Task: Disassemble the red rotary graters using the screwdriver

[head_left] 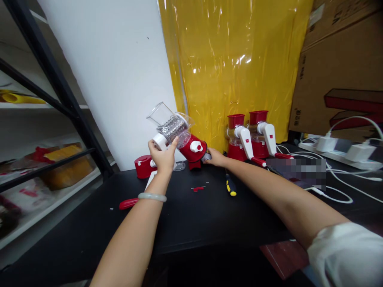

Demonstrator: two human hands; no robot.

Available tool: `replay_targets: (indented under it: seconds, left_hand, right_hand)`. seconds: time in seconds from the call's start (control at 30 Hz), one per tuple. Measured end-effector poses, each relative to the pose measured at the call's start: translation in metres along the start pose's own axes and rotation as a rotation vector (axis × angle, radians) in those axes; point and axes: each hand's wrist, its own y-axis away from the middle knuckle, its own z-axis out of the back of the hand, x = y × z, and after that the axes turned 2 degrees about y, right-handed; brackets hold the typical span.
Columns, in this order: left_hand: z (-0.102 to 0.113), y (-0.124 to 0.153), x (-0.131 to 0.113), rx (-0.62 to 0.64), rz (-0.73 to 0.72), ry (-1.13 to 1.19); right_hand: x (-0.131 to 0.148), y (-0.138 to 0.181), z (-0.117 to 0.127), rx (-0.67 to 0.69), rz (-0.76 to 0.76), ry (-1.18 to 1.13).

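A rotary drum grater (191, 149) with a clear hopper, a metal drum and a red base tilts to the left above the black table. My left hand (163, 155) is closed around its white drum end. At the underside of the base, my right hand (216, 157) grips a greyish part, its fingertips partly hidden. Below the right forearm lies a screwdriver (230, 186) with a dark blue and yellow handle. Small red pieces (198, 189) and thin metal pins rest in front of the grater. Behind my left wrist are a red part (143, 166) and a white crank with a red grip (128, 203).
Two more red-and-white graters (237, 137) stand at the back right against the yellow sheet (239, 59). White cables and a power strip (344, 153) lie on the right, beside a blurred-out device (296, 171). A shelf rack (60, 107) borders the left; a cardboard box (338, 71) stands at right.
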Motion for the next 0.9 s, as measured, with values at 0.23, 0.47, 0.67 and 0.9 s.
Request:
replay_targets:
  seconds: [0.23, 0.47, 0.67, 0.9]
  left_hand:
    - [0.000, 0.001, 0.002, 0.012, -0.007, -0.012]
    - [0.000, 0.002, 0.003, 0.025, 0.007, -0.046]
    - [0.000, 0.002, 0.002, 0.032, 0.027, -0.035]
    - [0.001, 0.003, 0.000, 0.066, 0.056, -0.034]
  right_hand:
    - [-0.006, -0.007, -0.002, -0.005, -0.032, 0.019]
    - [-0.003, -0.009, -0.001, -0.002, -0.031, -0.022]
    - [0.000, -0.008, -0.003, -0.010, -0.044, -0.047]
    - [0.003, -0.005, 0.025, 0.018, -0.062, -0.056]
